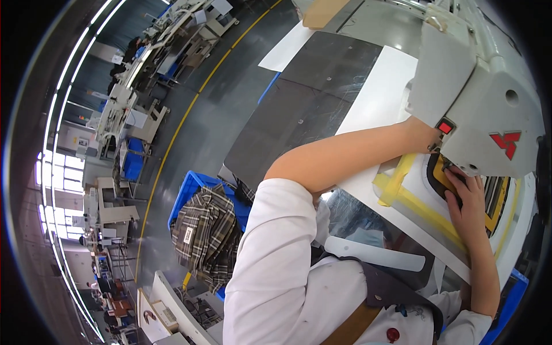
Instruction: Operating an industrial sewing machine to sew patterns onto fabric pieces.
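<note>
A large off-white sewing machine head [489, 109] overhangs the work at the right. My left hand [422, 135] reaches across beneath its front cover; the cover hides the fingers, so I cannot tell what they hold. My right hand [468, 198] lies with fingers stretched and thumb apart over a dark, curved-edged piece [438, 179] at the yellow-and-black frame [492, 221] under the machine. Its fingertips appear to touch the dark piece. Yellow tape [397, 184] borders the white plate next to the frame.
A dark tabletop [287, 115] and a white sheet [368, 109] extend beyond my left arm. To the left, a blue crate [187, 198] holds plaid cloth [204, 230]. A white strip [374, 254] lies near my body. Other workstations line the far left.
</note>
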{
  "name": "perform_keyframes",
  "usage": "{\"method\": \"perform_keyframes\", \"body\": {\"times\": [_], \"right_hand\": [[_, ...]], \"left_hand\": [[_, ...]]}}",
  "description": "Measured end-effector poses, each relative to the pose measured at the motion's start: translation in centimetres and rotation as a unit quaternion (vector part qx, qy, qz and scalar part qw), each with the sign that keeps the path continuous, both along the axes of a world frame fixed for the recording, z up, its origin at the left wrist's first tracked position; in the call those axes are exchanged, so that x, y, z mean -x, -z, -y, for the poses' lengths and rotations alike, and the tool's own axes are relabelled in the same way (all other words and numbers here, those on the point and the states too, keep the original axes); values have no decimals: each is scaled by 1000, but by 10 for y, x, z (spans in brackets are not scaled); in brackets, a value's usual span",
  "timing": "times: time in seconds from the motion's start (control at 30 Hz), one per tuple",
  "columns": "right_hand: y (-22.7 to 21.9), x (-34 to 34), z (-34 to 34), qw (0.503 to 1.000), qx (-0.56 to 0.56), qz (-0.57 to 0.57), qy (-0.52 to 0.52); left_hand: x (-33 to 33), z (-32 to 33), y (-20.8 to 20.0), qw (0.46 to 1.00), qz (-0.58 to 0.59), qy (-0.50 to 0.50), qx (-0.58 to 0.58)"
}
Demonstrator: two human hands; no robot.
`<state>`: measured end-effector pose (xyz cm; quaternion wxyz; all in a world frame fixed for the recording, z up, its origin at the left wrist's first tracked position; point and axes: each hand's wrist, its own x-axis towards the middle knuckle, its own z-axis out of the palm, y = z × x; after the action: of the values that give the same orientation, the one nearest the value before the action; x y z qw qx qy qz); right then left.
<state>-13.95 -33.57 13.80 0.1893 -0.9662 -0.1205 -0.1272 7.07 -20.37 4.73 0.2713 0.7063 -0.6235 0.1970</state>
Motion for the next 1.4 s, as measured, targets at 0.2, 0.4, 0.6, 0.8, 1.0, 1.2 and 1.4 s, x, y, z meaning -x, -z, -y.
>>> {"method": "perform_keyframes", "body": {"times": [0.2, 0.4, 0.6, 0.8, 1.0, 1.2, 1.4], "right_hand": [[-6, 1, -2, 1000, 7, 11, 11], [-2, -13, 7, 999, -40, 16, -3], [2, -12, 1, 997, -66, 45, -19], [14, -14, 5, 997, -53, 54, -25], [16, -6, -8, 996, -59, 56, -45], [9, -1, 2, 997, -62, -6, -38], [4, -39, 21, 999, 33, 25, -21]], "left_hand": [[6, -10, -39, 984, -82, -21, -158], [-6, -13, -34, 962, -241, 101, -80], [-10, -19, -34, 898, -401, 171, -61], [-19, -28, -37, 813, -556, 165, -55], [-26, -36, -30, 682, -714, 144, -57], [2, -36, -52, 972, -159, 11, -170], [2, -56, -43, 965, -227, 64, -112]]}}
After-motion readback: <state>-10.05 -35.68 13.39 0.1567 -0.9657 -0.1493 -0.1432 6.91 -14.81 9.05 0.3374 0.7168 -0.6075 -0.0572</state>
